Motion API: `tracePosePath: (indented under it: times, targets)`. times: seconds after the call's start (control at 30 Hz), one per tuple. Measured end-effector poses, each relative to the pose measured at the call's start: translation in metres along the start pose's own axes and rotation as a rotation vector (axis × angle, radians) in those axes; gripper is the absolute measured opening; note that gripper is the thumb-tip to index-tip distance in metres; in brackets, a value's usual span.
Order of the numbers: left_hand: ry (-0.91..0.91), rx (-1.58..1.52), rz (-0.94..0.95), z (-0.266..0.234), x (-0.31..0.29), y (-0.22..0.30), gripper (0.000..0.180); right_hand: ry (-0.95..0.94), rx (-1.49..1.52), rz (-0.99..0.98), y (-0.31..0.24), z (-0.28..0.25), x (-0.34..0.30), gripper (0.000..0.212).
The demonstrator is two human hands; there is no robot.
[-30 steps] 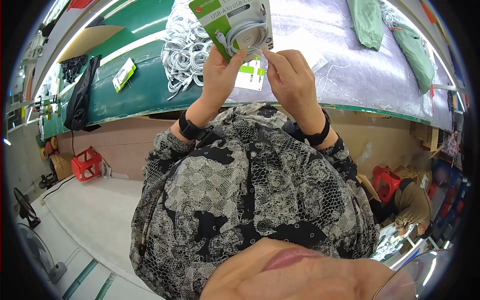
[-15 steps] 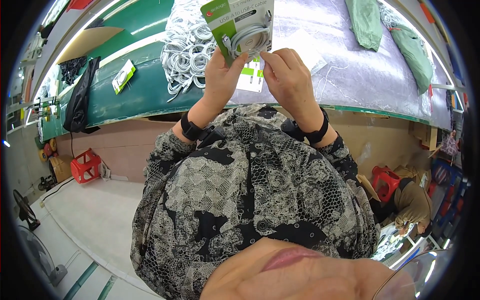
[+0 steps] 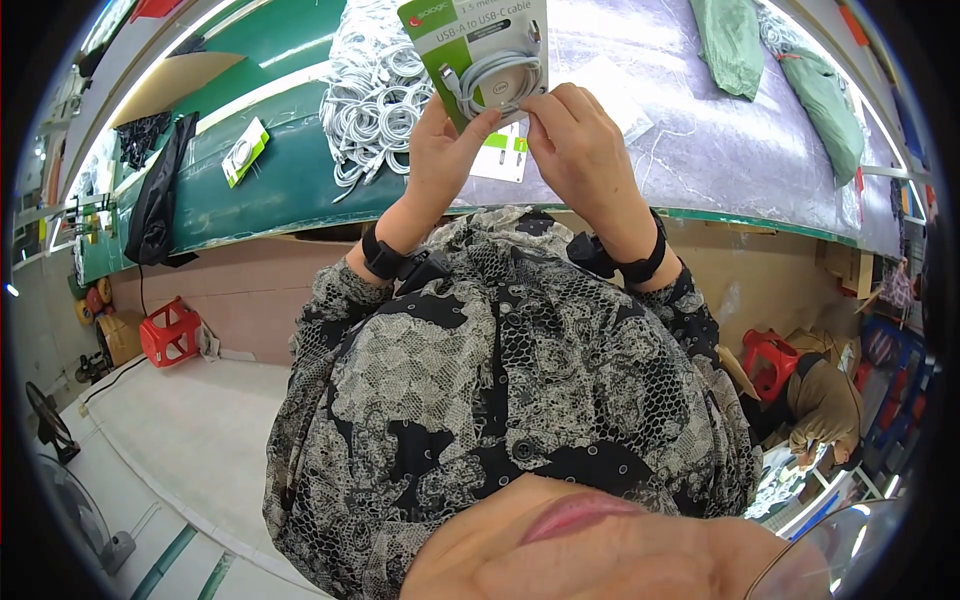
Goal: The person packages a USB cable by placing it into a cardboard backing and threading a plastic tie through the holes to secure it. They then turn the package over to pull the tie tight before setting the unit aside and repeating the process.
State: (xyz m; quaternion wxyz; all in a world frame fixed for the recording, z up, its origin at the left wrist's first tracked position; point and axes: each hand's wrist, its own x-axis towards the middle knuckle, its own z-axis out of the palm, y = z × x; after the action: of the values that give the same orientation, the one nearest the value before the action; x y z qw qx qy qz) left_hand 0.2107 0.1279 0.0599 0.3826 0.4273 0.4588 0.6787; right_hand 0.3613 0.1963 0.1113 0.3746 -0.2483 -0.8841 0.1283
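Observation:
A flat green-and-white retail package [image 3: 487, 55] with a coiled white cable inside is held up over the table edge. My left hand [image 3: 440, 150] grips its lower left corner with the thumb on the front. My right hand [image 3: 578, 150] pinches its lower right edge. Both wrists wear black bands. Below the package a white-and-green card [image 3: 503, 160] lies on the table, partly hidden by my hands.
A heap of loose white cables [image 3: 375, 100] lies left of my hands on the green table [image 3: 290, 190]. Another packaged cable [image 3: 243, 152] lies further left, beside a black bag [image 3: 155, 205]. Green bags [image 3: 735, 40] sit at the far right. Red stools [image 3: 170, 332] stand on the floor.
The package has tilted and shifted slightly to the right in my hands; my right fingers have moved along its lower edge. Both hands stay in the same place.

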Motion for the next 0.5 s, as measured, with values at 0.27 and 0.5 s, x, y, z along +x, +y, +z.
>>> tracePosePath:
  times: [0.27,0.5]
  targets:
    - [0.031,-0.330,-0.138,0.0017,0.0029,-0.0004,0.029,-0.064,-0.004,-0.017,-0.0032,-0.0034,0.0077,0.014]
    - [0.025,-0.296,-0.066,0.0024,-0.0008,0.0007,0.027,-0.079,0.000,-0.042,-0.0018,-0.0003,0.0092,0.016]
